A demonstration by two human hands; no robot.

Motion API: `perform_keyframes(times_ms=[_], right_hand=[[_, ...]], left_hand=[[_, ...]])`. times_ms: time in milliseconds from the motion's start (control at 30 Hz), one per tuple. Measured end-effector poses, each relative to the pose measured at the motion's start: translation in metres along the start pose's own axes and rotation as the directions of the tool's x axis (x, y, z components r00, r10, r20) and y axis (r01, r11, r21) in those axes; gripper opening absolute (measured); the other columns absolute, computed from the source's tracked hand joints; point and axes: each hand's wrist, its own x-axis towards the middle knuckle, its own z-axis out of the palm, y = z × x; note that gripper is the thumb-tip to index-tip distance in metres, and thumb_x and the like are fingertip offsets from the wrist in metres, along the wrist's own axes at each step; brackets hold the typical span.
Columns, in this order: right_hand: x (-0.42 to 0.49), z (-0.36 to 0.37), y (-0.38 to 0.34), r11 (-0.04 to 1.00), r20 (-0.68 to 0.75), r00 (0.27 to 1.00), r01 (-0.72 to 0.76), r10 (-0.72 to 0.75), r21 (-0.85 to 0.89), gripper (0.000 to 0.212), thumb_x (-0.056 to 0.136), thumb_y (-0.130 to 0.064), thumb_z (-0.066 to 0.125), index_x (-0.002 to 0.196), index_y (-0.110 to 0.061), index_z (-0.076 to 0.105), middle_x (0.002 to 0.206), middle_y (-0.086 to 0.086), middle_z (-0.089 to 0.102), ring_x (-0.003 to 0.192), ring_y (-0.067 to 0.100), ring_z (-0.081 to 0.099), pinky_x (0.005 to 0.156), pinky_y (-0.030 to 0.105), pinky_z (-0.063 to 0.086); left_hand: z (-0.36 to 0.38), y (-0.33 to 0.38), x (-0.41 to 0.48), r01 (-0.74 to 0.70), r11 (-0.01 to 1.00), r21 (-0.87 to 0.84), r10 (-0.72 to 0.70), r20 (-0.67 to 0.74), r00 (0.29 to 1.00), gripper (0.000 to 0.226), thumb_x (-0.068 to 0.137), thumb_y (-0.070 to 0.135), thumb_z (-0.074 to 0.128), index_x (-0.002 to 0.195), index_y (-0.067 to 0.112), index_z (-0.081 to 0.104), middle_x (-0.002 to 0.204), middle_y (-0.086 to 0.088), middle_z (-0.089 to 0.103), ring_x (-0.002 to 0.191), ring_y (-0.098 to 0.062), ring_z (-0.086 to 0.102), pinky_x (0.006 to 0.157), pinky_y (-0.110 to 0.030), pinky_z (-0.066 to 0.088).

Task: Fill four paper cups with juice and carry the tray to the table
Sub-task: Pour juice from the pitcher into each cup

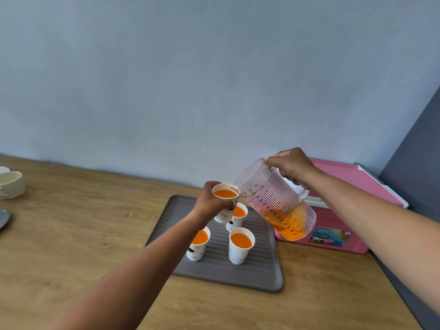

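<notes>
Your left hand (209, 203) is gripping the raised cup (226, 198), with the fingers curling round its paper wall. It is holding the cup in the air above the far part of the tray (214, 273). Your right hand (291, 166) is gripping the handle of the pitcher (269, 196) and tilting it to the left. The spout is sitting at the right side of the raised cup's rim; whether the two are touching cannot be determined.

The raised cup is partly covering the rear cup (239, 215), which is standing on the tray just behind and below it. Your left forearm is crossing the tray's left edge and hiding part of the front-left cup (198, 247). The front-right cup (240, 246) is standing in full view, apart from the others. A pink cooler box (345, 184) is sitting against the wall, just right of the tray and behind the pitcher.

All four cups are holding orange juice, with the levels near the rims. The pitcher is holding a shallow amount of juice (289, 226), pooling in its lowest corner.

The pitcher is clear and vertically ribbed, with dark graduation marks. The cups are white, tapering and printed with a dark pattern. The tray is grey, rectangular, round-cornered and ridged. The counter (83, 222) is showing a wood grain. A white mug (12, 184) is standing at the counter's left edge, well apart from the tray.
</notes>
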Motion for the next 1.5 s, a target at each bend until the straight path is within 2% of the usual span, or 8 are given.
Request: perform_keyframes(times_ms=[233,400,467,567,800,1233,1367,1500], right_hand=[[0.003,0.001,0.017,0.979,-0.085,0.996,-0.004,0.021,0.205,0.019,0.083,-0.025,0.069,0.093,-0.010,0.074,0.041,-0.002,0.036,0.029,0.007,0.021,0.038,0.013,0.019],[0.010,0.005,0.027,0.947,-0.135,0.990,0.008,0.038,0.321,0.012,0.084,-0.023,0.069,0.084,-0.011,0.071,0.046,0.002,0.029,0.029,0.007,0.016,0.037,0.011,0.016],[0.015,0.006,0.031,0.942,-0.149,0.988,0.009,0.043,0.334,0.011,0.084,-0.022,0.068,0.076,-0.016,0.071,0.042,0.000,0.029,0.029,0.008,0.015,0.038,0.010,0.016],[0.020,0.007,0.038,0.937,-0.158,0.986,0.006,0.053,0.348,0.009,0.085,-0.022,0.067,0.082,-0.016,0.073,0.034,-0.008,0.028,0.029,0.007,0.015,0.037,0.010,0.016],[0.028,0.016,0.054,0.932,-0.190,0.979,-0.006,0.080,0.363,0.011,0.088,-0.018,0.066,0.089,-0.011,0.074,0.032,-0.011,0.033,0.026,0.003,0.020,0.034,0.010,0.018],[0.026,0.021,0.063,0.923,-0.181,0.978,-0.028,0.105,0.384,0.011,0.090,-0.014,0.067,0.079,-0.012,0.071,0.030,-0.012,0.035,0.024,0.002,0.022,0.032,0.009,0.021],[0.026,0.024,0.068,0.915,-0.191,0.976,-0.019,0.104,0.404,0.012,0.089,-0.016,0.068,0.095,-0.007,0.073,0.031,-0.011,0.038,0.025,0.002,0.024,0.032,0.011,0.022],[0.021,0.028,0.070,0.899,-0.199,0.974,-0.010,0.108,0.438,0.017,0.090,-0.016,0.068,0.100,-0.004,0.073,0.031,-0.011,0.040,0.026,0.001,0.023,0.033,0.011,0.021]], left_hand=[[-0.008,0.008,0.014,-0.011,0.999,-0.036,0.013,0.038,0.999,0.075,0.069,0.017,0.085,0.127,0.023,0.039,0.119,-0.003,0.054,0.105,-0.020,0.056,0.078,-0.026,0.048],[-0.014,0.004,0.036,0.025,0.999,-0.047,-0.022,0.052,0.998,0.087,0.070,0.015,0.084,0.141,0.021,0.034,0.125,-0.004,0.051,0.112,-0.024,0.053,0.087,-0.034,0.046],[-0.017,-0.001,0.047,0.047,0.998,-0.037,-0.045,0.052,0.998,0.085,0.070,0.015,0.083,0.141,0.021,0.036,0.127,-0.005,0.051,0.113,-0.025,0.053,0.088,-0.035,0.047],[-0.021,-0.012,0.061,0.072,0.997,-0.018,-0.071,0.039,0.997,0.081,0.070,0.013,0.083,0.137,0.021,0.039,0.127,-0.007,0.052,0.112,-0.026,0.054,0.089,-0.036,0.048],[-0.019,-0.053,0.084,0.160,0.984,0.080,-0.163,0.033,0.986,0.081,0.071,0.013,0.084,0.136,0.022,0.038,0.128,-0.006,0.048,0.111,-0.024,0.048,0.087,-0.036,0.042],[-0.013,-0.098,0.079,0.261,0.949,0.174,-0.263,-0.008,0.965,0.082,0.071,0.008,0.084,0.137,0.017,0.036,0.134,-0.011,0.048,0.120,-0.028,0.048,0.092,-0.038,0.042],[-0.015,-0.100,0.075,0.261,0.947,0.189,-0.268,0.015,0.963,0.087,0.068,0.006,0.085,0.137,0.019,0.034,0.133,-0.011,0.046,0.112,-0.022,0.045,0.087,-0.035,0.041],[-0.018,-0.097,0.070,0.259,0.929,0.265,-0.286,0.066,0.956,0.106,0.064,0.005,0.088,0.146,0.023,0.023,0.142,-0.014,0.040,0.125,-0.031,0.044,0.097,-0.041,0.042]])
